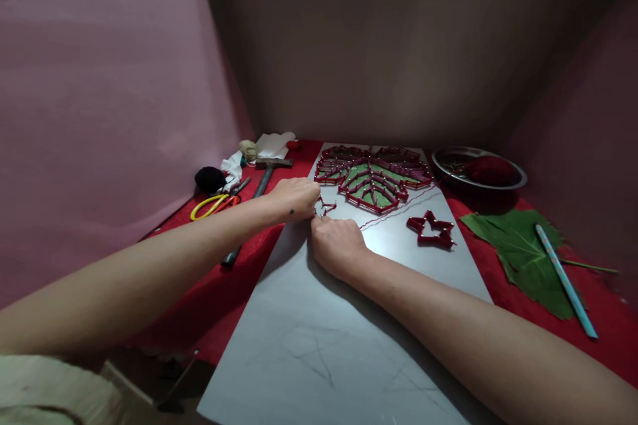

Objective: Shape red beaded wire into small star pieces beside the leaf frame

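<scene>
Both hands are together over the left edge of a white board [319,305]. My left hand [295,199] is closed, its fingertips beside a small nail outline with dark red thread [326,206]. Just nearer, my right hand [339,244] is closed too, at the near side of that outline. What the fingers hold is hidden. A red thread [393,208] runs across the board from near my right hand toward the back right. Behind the hands is a leaf of nails and thread [376,179] with green inside. A dark red thread star [431,230] lies to the right.
A hammer [264,182], yellow-handled scissors [209,206] and a black yarn ball [210,179] lie at left on the red cloth [239,299]. At right are a metal bowl [521,179] with red yarn, a green leaf [523,252] and a pale blue stick [565,279].
</scene>
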Demonstrator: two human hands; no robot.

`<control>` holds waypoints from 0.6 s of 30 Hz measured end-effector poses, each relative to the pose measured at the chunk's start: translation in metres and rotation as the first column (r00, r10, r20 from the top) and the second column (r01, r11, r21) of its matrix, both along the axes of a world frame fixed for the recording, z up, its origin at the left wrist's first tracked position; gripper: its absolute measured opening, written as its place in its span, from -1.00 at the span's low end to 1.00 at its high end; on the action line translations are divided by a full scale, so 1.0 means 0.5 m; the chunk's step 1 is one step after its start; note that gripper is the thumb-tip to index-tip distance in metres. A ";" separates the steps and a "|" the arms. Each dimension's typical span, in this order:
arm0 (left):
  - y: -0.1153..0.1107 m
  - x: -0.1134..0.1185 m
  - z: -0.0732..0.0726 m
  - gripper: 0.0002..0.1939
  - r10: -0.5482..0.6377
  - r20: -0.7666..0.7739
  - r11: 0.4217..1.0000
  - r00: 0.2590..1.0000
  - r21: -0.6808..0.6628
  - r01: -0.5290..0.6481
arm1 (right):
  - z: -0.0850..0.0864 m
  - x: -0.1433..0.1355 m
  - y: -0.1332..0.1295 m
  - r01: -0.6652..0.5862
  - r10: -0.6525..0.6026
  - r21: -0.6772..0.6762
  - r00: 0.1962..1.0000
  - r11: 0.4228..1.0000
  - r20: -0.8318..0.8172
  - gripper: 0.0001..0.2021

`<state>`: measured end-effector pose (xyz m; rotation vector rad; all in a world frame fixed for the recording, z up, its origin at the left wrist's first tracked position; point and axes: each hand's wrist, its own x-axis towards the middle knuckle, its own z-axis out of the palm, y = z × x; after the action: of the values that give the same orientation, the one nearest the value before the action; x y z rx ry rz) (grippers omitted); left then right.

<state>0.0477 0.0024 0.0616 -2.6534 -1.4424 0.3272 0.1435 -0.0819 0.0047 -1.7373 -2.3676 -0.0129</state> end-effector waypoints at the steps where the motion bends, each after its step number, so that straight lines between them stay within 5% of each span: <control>1: -0.001 -0.001 -0.003 -0.82 0.021 0.002 1.000 1.000 -0.008 -0.021 | 0.000 0.000 0.000 0.001 -0.001 -0.004 1.000 1.000 -0.002 -0.72; 7: -0.008 -0.007 -0.008 -0.78 0.051 0.014 0.999 0.999 -0.006 -0.051 | 0.007 0.001 -0.001 -0.005 0.005 -0.037 1.000 0.999 -0.002 -0.71; 11: 0.014 -0.030 0.028 -0.75 -0.008 0.107 0.984 0.994 -0.174 0.027 | 0.005 0.001 -0.001 -0.004 0.004 -0.038 1.000 0.999 0.009 -0.71; 14: 0.040 -0.054 0.055 -0.70 -0.017 0.222 0.994 0.975 -0.097 0.039 | 0.000 0.000 0.001 -0.003 0.003 -0.033 1.000 0.999 0.012 -0.71; 18: 0.062 -0.070 0.035 -0.71 -0.010 0.148 0.962 0.989 -0.267 0.050 | -0.005 0.000 0.002 -0.012 0.012 -0.014 1.000 1.000 0.003 -0.72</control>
<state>0.0127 0.0333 0.0791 -2.9695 -1.4933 0.3585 0.1434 -0.0807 0.0024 -1.7308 -2.3860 0.0026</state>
